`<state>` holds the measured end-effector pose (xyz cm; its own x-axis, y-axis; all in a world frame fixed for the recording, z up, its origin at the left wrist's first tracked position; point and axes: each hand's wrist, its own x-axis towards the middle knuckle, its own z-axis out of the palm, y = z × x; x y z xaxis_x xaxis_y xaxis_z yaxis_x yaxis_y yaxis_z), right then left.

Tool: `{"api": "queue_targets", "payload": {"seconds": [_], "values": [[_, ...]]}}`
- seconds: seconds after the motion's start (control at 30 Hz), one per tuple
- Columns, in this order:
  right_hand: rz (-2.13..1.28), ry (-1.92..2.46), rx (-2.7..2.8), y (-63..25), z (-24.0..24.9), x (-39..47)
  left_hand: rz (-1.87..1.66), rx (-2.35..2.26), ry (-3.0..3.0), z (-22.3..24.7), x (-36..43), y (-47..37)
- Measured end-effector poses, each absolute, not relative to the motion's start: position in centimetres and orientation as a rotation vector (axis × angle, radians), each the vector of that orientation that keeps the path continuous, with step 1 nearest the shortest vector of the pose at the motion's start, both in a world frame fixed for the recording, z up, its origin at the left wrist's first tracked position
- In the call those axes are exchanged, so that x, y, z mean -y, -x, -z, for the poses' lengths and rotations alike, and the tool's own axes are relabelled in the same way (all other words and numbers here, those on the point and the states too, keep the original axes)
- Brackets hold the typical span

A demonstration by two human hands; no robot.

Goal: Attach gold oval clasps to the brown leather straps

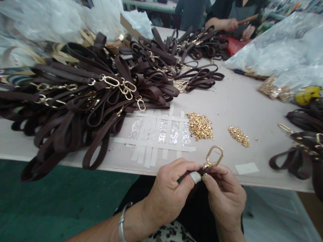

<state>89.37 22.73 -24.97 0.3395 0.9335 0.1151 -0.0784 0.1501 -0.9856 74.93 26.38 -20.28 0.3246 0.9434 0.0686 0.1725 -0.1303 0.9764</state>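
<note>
Just off the table's front edge, my left hand [174, 183] and my right hand [224, 193] meet at the end of a dark brown leather strap [205, 170]. A gold oval clasp [215, 156] stands up from that end. My left fingers pinch the strap, with whitish tape around the thumb. The right thumb and fingers close on the same end, beside a small gold piece at the thumb tip. Most of the strap is hidden by my hands. Beyond them lie a heap of small gold rivets [200, 126] and a smaller pile of gold pieces [239, 136].
Many brown straps with gold clasps [108, 84] are heaped at the left; more straps [301, 148] lie at the right. White tape strips [153, 148] cross the table [222, 104]. Plastic bags [285, 47] stand at the back right. A co-worker's hand [230, 25] holds a wooden handle.
</note>
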Motion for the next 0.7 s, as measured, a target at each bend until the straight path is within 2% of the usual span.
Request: {"api": "queue_targets", "payload": {"seconds": [0.13, 0.33, 0.43, 0.7], "values": [[-0.814, 1.197, 0.977, -89.1, 25.3, -22.8, -0.934, -1.067, -1.586, 20.4, -26.5, -75.0], [-0.353, 1.276, 1.316, -89.8, 25.4, -23.2, -0.855, -1.062, -1.489, 20.5, -26.6, -75.1], [-0.252, 1.320, 1.463, -90.4, 25.1, -23.5, -0.805, -1.024, -1.403, 20.5, -26.7, -75.2], [-0.606, 1.406, 1.242, -90.1, 24.7, -23.9, -0.829, -0.964, -0.966, 20.1, -27.6, -75.7]]}}
